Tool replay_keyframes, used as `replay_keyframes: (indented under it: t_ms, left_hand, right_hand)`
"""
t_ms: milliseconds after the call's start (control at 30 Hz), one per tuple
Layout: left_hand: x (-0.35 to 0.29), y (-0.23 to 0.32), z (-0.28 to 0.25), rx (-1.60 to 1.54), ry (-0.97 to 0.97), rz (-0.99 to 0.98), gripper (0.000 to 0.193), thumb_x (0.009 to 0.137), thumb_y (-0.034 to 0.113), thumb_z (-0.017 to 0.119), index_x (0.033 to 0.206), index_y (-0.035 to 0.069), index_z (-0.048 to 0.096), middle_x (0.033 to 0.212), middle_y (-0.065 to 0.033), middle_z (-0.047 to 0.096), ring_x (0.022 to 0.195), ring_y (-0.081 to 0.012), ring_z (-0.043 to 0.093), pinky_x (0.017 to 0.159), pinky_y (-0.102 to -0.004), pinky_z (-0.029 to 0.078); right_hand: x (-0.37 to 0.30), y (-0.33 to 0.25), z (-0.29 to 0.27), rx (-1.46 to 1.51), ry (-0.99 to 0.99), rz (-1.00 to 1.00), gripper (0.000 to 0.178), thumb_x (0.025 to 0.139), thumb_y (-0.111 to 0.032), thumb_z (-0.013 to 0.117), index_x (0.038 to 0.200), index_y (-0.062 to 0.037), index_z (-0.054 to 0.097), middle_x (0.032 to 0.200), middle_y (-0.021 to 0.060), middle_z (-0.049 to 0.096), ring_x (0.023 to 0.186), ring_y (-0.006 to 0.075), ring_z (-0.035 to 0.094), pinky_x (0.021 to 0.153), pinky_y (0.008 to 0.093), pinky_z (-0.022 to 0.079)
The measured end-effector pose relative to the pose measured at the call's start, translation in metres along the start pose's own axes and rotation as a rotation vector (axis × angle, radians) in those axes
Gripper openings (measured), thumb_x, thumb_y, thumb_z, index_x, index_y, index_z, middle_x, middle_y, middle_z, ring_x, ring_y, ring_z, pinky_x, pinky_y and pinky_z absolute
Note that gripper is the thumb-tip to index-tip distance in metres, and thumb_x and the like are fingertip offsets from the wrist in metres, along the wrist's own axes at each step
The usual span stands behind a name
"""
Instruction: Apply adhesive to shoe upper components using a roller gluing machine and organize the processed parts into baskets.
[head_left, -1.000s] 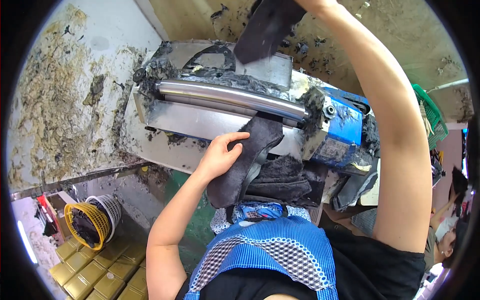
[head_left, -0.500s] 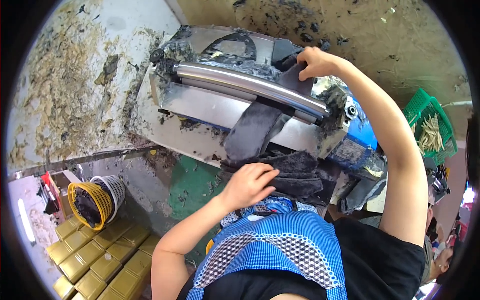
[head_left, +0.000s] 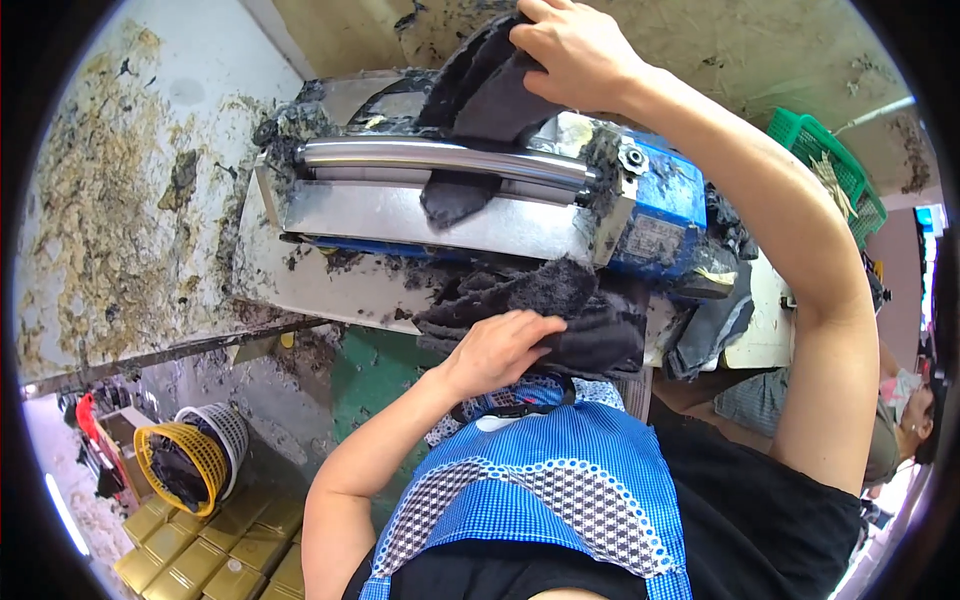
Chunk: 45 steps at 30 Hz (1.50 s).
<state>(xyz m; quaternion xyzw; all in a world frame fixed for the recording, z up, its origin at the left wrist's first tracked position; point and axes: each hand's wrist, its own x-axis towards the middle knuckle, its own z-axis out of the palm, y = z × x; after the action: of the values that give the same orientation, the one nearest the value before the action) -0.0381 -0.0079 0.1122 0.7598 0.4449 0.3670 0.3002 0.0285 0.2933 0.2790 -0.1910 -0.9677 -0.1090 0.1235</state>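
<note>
A metal roller machine [head_left: 440, 165] with blue sides stands in front of me. A dark grey, fuzzy-edged fabric strip [head_left: 505, 105] runs through it under the shiny roller, and its short near end lies on the metal plate. Behind the roller, my right hand [head_left: 585, 60] grips the strip's far end, fingers closed round the edge. Close to my apron, my left hand [head_left: 503, 352] rests with fingers extended on a pile of dark fuzzy strips [head_left: 590, 330]; its fingertips touch the pile.
Dark lint clings to the machine and the stained white board [head_left: 130, 200] at left. Below stand a yellow basket [head_left: 180, 465] with dark pieces and gold tins [head_left: 190, 560]. Right are a green basket [head_left: 820, 155], grey strips [head_left: 710, 325] and another person [head_left: 890, 425].
My right hand has drawn the strip up and away behind the roller, so its near end is much shorter. My left hand stays at the pile. The view has shifted slightly.
</note>
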Motion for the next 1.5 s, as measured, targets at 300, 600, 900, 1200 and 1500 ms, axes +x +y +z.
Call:
replay_keyframes:
  t_ms: [300,600,900,1200,1500]
  left_hand:
    - [0.003,-0.017,0.014,0.161,-0.116,-0.039,0.04,0.079,0.012,0.081,0.114,0.006,0.062,0.116,-0.0127,0.057,0.102,-0.0335,0.063,0.088,-0.0427,0.054]
    - [0.004,-0.026,0.007,0.127,-0.055,-0.085,0.031,0.08,0.01,0.079,0.104,0.005,0.061,0.149,-0.0191,0.052,0.137,-0.0399,0.05,0.109,-0.0491,0.041]
    - [0.019,-0.03,0.022,0.02,-0.243,0.082,0.029,0.075,0.007,0.077,0.099,0.004,0.061,0.136,-0.0182,0.062,0.12,-0.0394,0.062,0.098,-0.047,0.051]
    - [-0.003,-0.004,-0.007,-0.062,-0.123,0.118,0.042,0.068,0.0,0.077,0.109,0.005,0.068,0.111,-0.0117,0.07,0.103,-0.0301,0.069,0.087,-0.04,0.056]
    - [0.0,-0.067,-0.074,-0.432,0.184,-0.779,0.037,0.098,0.021,0.069,0.123,-0.006,0.064,0.11,-0.0115,0.074,0.101,-0.0161,0.068,0.09,-0.0327,0.054]
  right_hand:
    - [-0.028,0.015,-0.047,0.019,0.092,0.131,0.025,0.076,-0.022,0.075,0.091,-0.0037,0.065,0.1,0.0184,0.059,0.1,0.0366,0.063,0.083,0.0468,0.054]
    - [-0.141,0.077,-0.1,-0.19,0.441,0.461,0.027,0.074,-0.012,0.074,0.096,-0.0061,0.06,0.095,0.0161,0.059,0.093,0.04,0.063,0.08,0.0483,0.053]
    - [-0.369,0.037,-0.1,-0.562,-0.029,0.571,0.055,0.078,0.002,0.064,0.133,-0.0056,0.061,0.12,0.0135,0.066,0.108,0.0334,0.063,0.093,0.046,0.05]
    - [-0.488,-0.098,0.042,0.112,-0.321,0.91,0.063,0.077,-0.016,0.08,0.135,-0.0049,0.058,0.148,0.0235,0.047,0.137,0.0455,0.044,0.115,0.053,0.036]
    - [-0.213,-0.013,-0.029,0.524,0.169,0.618,0.021,0.088,-0.002,0.069,0.108,0.0032,0.065,0.106,0.0176,0.067,0.105,0.0332,0.066,0.091,0.0356,0.051]
